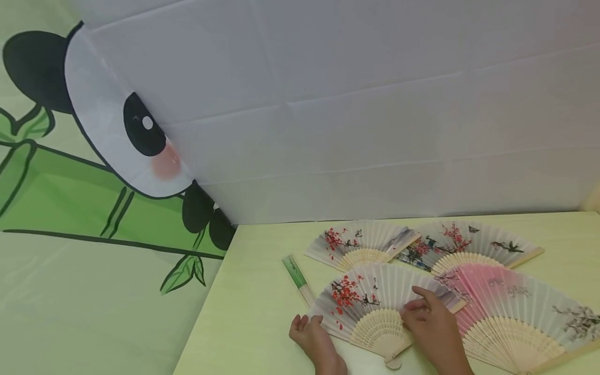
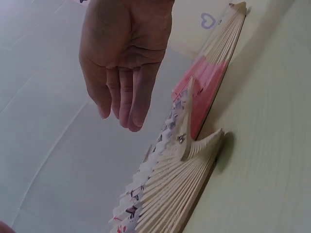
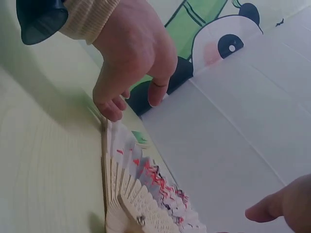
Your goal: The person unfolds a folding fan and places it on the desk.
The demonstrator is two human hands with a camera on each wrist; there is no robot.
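Observation:
A spread folding fan [image 1: 375,291] with red blossoms lies on the table in front of me. Near its left outer edge is my left hand [image 1: 319,341], its fingers loosely bent and spread apart. In the right wrist view, the fingertips of that left hand [image 3: 136,53] are close to the fan's end stick [image 3: 105,160]; contact is unclear. My right hand [image 1: 436,325] hovers over the right part of the same fan. The left wrist view shows this right hand [image 2: 127,53] with relaxed, nearly straight fingers, apart from the fan [image 2: 170,179] and holding nothing.
To the right lies a pink and white fan [image 1: 511,312], overlapped by the near fan's edge. Two more spread fans, one smaller [image 1: 361,242] and one with birds [image 1: 469,242], lie behind. A narrow green-topped piece [image 1: 296,273] lies left. White sheeting [image 1: 351,130] rises behind the table.

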